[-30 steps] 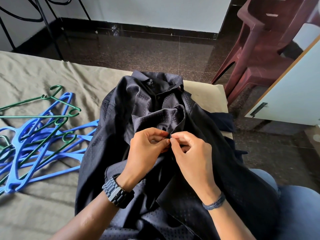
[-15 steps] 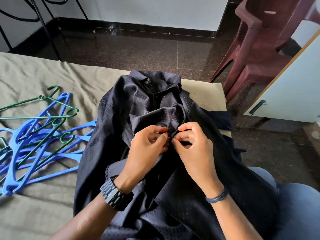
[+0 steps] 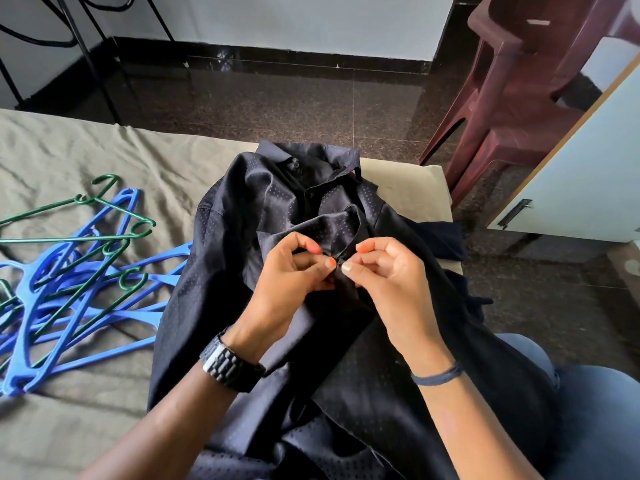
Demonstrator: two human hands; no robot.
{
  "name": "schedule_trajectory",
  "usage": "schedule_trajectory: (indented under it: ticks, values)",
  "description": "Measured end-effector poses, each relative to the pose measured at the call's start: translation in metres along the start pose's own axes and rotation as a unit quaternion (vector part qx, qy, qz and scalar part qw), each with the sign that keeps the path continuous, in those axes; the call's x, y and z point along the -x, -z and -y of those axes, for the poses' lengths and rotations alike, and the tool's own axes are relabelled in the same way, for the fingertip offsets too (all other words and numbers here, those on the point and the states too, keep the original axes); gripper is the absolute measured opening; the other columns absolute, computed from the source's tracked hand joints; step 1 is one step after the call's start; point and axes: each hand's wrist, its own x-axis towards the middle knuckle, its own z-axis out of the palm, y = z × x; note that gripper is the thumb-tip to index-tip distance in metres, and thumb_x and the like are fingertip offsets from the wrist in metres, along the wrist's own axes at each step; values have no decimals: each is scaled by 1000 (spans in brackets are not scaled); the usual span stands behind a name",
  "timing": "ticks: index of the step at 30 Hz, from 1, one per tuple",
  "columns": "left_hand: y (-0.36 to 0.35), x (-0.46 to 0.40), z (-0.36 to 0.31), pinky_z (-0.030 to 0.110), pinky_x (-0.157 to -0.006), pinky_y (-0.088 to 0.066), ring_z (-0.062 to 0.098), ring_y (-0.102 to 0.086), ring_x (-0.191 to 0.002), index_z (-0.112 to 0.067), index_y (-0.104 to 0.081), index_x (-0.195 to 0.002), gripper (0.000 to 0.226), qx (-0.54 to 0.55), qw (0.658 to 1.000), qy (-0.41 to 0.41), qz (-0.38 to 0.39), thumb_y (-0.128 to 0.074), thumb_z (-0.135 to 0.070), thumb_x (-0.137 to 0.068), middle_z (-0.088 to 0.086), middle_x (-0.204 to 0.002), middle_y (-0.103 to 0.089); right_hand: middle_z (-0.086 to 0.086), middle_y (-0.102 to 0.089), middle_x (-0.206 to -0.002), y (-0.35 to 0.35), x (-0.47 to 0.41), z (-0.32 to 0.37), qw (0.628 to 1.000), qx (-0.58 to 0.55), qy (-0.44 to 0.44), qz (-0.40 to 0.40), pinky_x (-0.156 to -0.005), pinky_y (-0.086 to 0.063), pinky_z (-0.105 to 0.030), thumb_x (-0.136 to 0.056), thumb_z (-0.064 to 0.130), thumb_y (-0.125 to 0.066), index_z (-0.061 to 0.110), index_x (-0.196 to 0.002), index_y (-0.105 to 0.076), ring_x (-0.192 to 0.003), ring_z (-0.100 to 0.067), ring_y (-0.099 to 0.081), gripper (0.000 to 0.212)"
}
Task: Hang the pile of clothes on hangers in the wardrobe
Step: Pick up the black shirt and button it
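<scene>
— On the bed (image 3: 86, 427), across the person's lap, lies a dark dotted shirt (image 3: 221, 278), collar pointing away. Why are both hands meeting in the middle of it?

— They work at the front placket. The left hand (image 3: 287, 289) pinches one edge of the fabric between thumb and curled fingers, and the right hand (image 3: 391, 282) pinches the edge opposite; the thumb tips nearly touch. I judge that a button is being handled there, but the button itself is too small to see, and I cannot tell if it is being closed or opened.

— And why is the shirt spread like this?

— Probably so the front lies flat and reachable, and the lap supports it. More dark clothes (image 3: 440, 237) lie under it, at the bed's corner.

— Where are the hangers?

— A heap of blue hangers (image 3: 69, 306) mixed with thin green hangers (image 3: 83, 237) lies on the sheet just beside the shirt, at the left, within easy reach. No hanger is inside the shirt yet, I think.

— The wardrobe?

— Maybe the pale door with a handle (image 3: 514, 213) at the right belongs to it.
</scene>
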Motion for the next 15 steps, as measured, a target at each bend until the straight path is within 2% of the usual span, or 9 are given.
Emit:
schedule_trajectory:
  ticks: [3, 5, 6, 8, 10, 11, 13, 15]
  values:
    - [-2, -9, 1, 24, -62, -51, 15, -61, -64, -11, -46, -84, 23, 22, 999, -20, 21, -53, 10, -89, 3, -66, -63, -7, -69, -74, -2, -11, 3, 994, -86, -64, -13, -66, -50, -24, -80, 1, -70, 8, -94, -63, -67, -14, -59, 18]
    - [-7, -14, 1, 28, -62, -50, 16, -58, -63, -16, -45, -82, 27, -67, 994, -88, -11, -55, 9, -89, 4, -67, -60, -5, -69, -74, -3, -15, 4, 994, -87, -64, -30, -67, -51, -23, -79, 2, -71, 8, -92, -63, -67, -13, -60, 16]
    - [-10, -16, 1, 30, -63, -49, 18, -57, -63, -20, -45, -82, 28, -146, 980, -134, -31, -56, 5, -89, 5, -69, -60, -2, -70, -74, -3, -16, 5, 996, -59, -41, -44, -68, -51, -21, -78, 4, -73, 9, -90, -63, -68, -11, -63, 16]
    - [-14, -16, 2, 29, -64, -48, 16, -58, -69, -24, -46, -84, 26, -297, 930, -210, -52, -57, -1, -89, 3, -75, -61, 4, -69, -73, -5, -16, 6, 994, 57, 51, -78, -68, -51, -15, -77, 5, -73, 14, -86, -61, -69, -4, -65, 18]
    - [-14, -14, 4, 25, -66, -47, 11, -57, -74, -20, -45, -88, 23, -363, 888, -277, -47, -54, 1, -88, -2, -80, -60, 9, -67, -73, -7, -14, 8, 975, 149, 134, -95, -64, -48, -11, -76, 5, -72, 18, -83, -58, -68, -1, -64, 20]
    - [-13, -14, 6, 24, -67, -46, 10, -56, -76, -22, -44, -89, 24, -375, 876, -299, -44, -53, 1, -88, -4, -83, -59, 9, -66, -72, -8, -13, 8, 973, 153, 141, -96, -64, -48, -11, -76, 4, -72, 19, -83, -58, -68, -1, -63, 21]
    - [-9, -15, 11, 20, -70, -47, 8, -57, -79, -27, -41, -88, 30, -372, 879, -294, -49, -53, 1, -89, -6, -86, -59, 6, -68, -71, -9, -16, 6, 986, 106, 90, -93, -67, -51, -16, -75, 3, -72, 19, -82, -59, -66, -4, -64, 21]
    - [-9, -19, 15, 26, -72, -49, 14, -59, -80, -27, -40, -85, 30, -294, 923, -244, -47, -54, -1, -90, -1, -85, -61, 4, -68, -69, -9, -22, 4, 996, 17, -7, -83, -67, -52, -20, -76, 2, -71, 17, -83, -61, -65, -8, -63, 19]
